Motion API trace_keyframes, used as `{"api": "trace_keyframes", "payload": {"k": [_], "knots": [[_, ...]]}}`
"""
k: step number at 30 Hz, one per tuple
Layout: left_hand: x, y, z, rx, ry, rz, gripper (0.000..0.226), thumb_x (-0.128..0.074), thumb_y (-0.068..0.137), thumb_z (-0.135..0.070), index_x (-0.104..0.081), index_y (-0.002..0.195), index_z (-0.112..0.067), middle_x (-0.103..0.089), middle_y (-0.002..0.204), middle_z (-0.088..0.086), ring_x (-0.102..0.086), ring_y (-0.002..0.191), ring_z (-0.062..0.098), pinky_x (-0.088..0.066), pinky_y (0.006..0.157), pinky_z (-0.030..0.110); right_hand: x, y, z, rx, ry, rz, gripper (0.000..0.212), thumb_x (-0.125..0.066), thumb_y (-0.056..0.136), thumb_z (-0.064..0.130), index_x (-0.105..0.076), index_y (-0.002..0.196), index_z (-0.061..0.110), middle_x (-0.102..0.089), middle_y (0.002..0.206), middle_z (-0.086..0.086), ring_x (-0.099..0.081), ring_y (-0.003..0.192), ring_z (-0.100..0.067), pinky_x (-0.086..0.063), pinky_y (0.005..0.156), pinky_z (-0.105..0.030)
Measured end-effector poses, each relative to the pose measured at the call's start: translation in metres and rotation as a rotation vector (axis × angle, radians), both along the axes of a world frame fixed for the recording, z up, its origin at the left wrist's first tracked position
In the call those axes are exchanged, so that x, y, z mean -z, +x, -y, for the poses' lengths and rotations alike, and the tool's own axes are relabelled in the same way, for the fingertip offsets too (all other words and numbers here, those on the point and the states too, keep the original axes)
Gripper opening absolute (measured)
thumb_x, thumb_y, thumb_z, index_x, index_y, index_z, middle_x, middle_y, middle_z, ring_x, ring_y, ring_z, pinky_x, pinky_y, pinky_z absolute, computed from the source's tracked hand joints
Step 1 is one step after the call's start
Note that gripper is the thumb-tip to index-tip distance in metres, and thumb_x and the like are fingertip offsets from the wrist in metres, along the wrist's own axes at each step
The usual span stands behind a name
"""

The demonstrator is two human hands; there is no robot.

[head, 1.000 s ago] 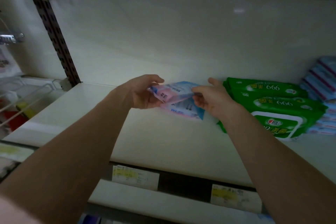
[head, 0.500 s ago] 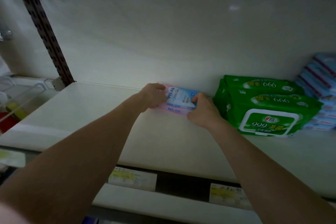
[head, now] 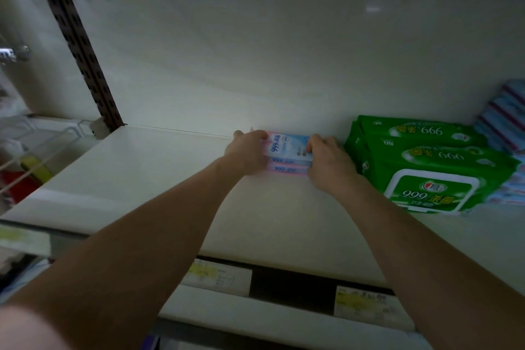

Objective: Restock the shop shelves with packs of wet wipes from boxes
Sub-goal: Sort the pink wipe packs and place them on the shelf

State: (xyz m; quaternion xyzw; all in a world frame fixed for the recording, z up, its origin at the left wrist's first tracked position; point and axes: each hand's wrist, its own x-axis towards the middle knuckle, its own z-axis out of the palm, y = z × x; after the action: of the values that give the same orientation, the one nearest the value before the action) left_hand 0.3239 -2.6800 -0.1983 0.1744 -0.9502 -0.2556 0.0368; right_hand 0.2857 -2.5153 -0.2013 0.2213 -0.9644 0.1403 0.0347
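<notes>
While your left hand [head: 247, 153] and right hand [head: 326, 165] grip the wipes stack [head: 287, 150] by its ends, it rests on the shelf [head: 142, 173] just left of the green packs [head: 426, 167]. Judge restocking early: more stacks remain to place.

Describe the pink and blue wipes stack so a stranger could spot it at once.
On the white shelf, left of the big green packs, sits a low pink-and-blue stack held between the left hand and right hand. It is far smaller than the green packs.
</notes>
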Motion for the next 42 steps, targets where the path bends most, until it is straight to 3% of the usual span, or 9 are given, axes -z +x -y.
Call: {"api": "trace_keyframes", "payload": {"k": [6,18,22,25,30,35,37,40,42], "knots": [[0.005,-0.003,-0.010,0.067,-0.239,-0.075,0.045,-0.058,0.090,-0.022,-0.051,0.134,-0.027,-0.038,0.127,0.011,-0.041,0.118,0.030,-0.043,0.093,0.038,0.000,0.002,0.006,-0.180,0.025,-0.152,0.044,-0.054,0.091,0.015,-0.049,0.135,0.016,-0.037,0.136,-0.012,-0.037,0.126,-0.031,-0.041,0.099,-0.037],[0.003,-0.006,-0.025,0.030,-0.299,-0.051,0.048,-0.057,0.092,-0.025,-0.045,0.139,-0.024,-0.038,0.131,0.010,-0.037,0.122,0.027,-0.043,0.095,0.038,-0.005,0.001,0.007,-0.153,0.095,-0.112,0.035,-0.049,0.091,0.007,-0.057,0.124,0.012,-0.050,0.119,-0.015,-0.052,0.112,-0.033,-0.045,0.084,-0.035],[-0.003,0.013,-0.036,-0.054,-0.320,-0.123,0.051,-0.059,0.090,-0.025,-0.044,0.139,-0.023,-0.040,0.133,0.008,-0.035,0.125,0.026,-0.038,0.098,0.038,-0.009,0.016,0.002,-0.133,-0.022,-0.095,0.038,-0.050,0.090,0.008,-0.058,0.126,0.016,-0.048,0.122,-0.013,-0.050,0.113,-0.033,-0.048,0.088,-0.038],[0.004,0.029,-0.053,-0.155,-0.129,-0.203,0.047,-0.057,0.090,-0.022,-0.049,0.136,-0.023,-0.044,0.134,0.009,-0.040,0.124,0.028,-0.037,0.099,0.038,-0.006,0.035,-0.002,-0.075,-0.133,-0.050,0.032,-0.051,0.089,0.009,-0.064,0.117,0.017,-0.053,0.118,-0.013,-0.054,0.111,-0.033,-0.049,0.088,-0.039],[0.007,0.053,-0.082,-0.298,0.386,-0.329,0.043,-0.059,0.087,-0.011,-0.056,0.130,-0.014,-0.059,0.127,0.012,-0.057,0.115,0.027,-0.045,0.097,0.029,-0.001,0.072,-0.021,0.005,-0.408,0.120,0.039,-0.052,0.090,0.005,-0.059,0.128,0.013,-0.053,0.136,-0.009,-0.050,0.123,-0.024,-0.038,0.098,-0.027],[-0.005,0.074,-0.099,-0.386,0.768,-0.432,0.038,-0.057,0.086,-0.003,-0.058,0.123,-0.010,-0.062,0.119,0.019,-0.061,0.109,0.032,-0.053,0.093,0.041,0.008,0.108,-0.036,0.070,-0.479,0.160,0.036,-0.052,0.091,0.006,-0.059,0.126,0.013,-0.053,0.135,-0.007,-0.050,0.123,-0.021,-0.036,0.099,-0.026],[-0.006,0.084,-0.107,-0.373,0.873,-0.448,0.037,-0.055,0.087,-0.002,-0.058,0.123,-0.011,-0.062,0.116,0.017,-0.063,0.101,0.029,-0.054,0.084,0.035,0.008,0.121,-0.043,0.111,-0.491,0.124,0.036,-0.052,0.091,0.007,-0.059,0.126,0.012,-0.053,0.134,-0.009,-0.049,0.123,-0.022,-0.036,0.101,-0.028],[-0.008,0.104,-0.120,-0.349,1.006,-0.449,0.035,-0.052,0.091,0.000,-0.057,0.123,-0.011,-0.061,0.089,0.008,-0.057,0.066,0.014,-0.050,0.059,0.024,0.008,0.143,-0.049,0.177,-0.519,0.068,0.035,-0.053,0.092,0.008,-0.059,0.126,0.011,-0.055,0.130,-0.011,-0.051,0.120,-0.024,-0.039,0.101,-0.033],[-0.006,0.118,-0.124,-0.324,1.059,-0.409,0.033,-0.052,0.091,0.000,-0.058,0.122,-0.011,-0.056,0.078,0.004,-0.052,0.061,0.012,-0.047,0.054,0.022,0.009,0.160,-0.049,0.229,-0.525,0.043,0.034,-0.054,0.091,0.009,-0.060,0.124,0.012,-0.056,0.127,-0.011,-0.053,0.117,-0.024,-0.040,0.099,-0.032]]}}
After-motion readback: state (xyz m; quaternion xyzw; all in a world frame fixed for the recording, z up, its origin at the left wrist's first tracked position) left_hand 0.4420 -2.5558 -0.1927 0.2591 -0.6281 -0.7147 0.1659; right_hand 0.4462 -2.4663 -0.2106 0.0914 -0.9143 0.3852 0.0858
